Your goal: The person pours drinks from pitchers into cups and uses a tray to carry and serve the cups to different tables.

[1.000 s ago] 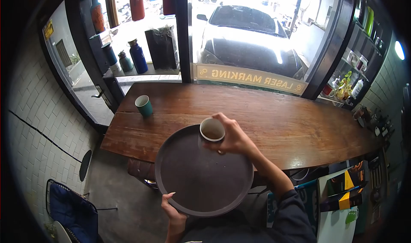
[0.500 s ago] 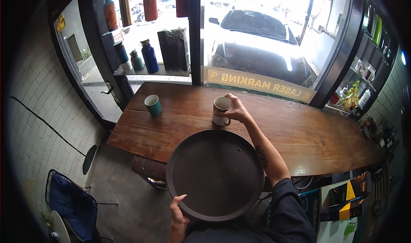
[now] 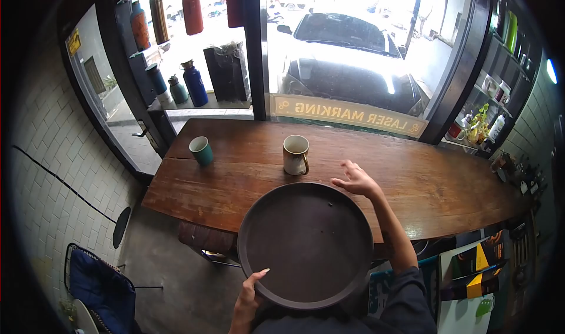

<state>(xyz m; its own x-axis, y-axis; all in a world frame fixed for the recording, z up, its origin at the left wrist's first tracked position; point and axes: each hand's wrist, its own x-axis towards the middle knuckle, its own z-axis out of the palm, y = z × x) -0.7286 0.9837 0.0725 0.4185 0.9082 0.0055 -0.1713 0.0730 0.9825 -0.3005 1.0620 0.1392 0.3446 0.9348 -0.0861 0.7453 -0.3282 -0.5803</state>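
Note:
A round dark tray [image 3: 306, 246] is held by its lower left rim in my left hand [image 3: 248, 293], thumb on top. Only a few small specks lie on it. Past its far rim, a pale mug [image 3: 295, 155] with a brown-gold handle stands upright on the wooden table [image 3: 376, 169]. To the right of the mug, apart from it, my right hand [image 3: 356, 180] hovers with fingers spread and nothing in them. A green cup [image 3: 201, 151] stands upright on the table's left part.
Bottles [image 3: 194, 84] line a shelf by the window at the back left. Below the table's left edge is a brown stool [image 3: 209, 237]. A blue chair [image 3: 100, 287] stands at lower left, and boxes [image 3: 479, 266] lie at lower right.
My right hand has set the mug down on the table, let go of it and drawn back to the right. My left hand still holds the tray.

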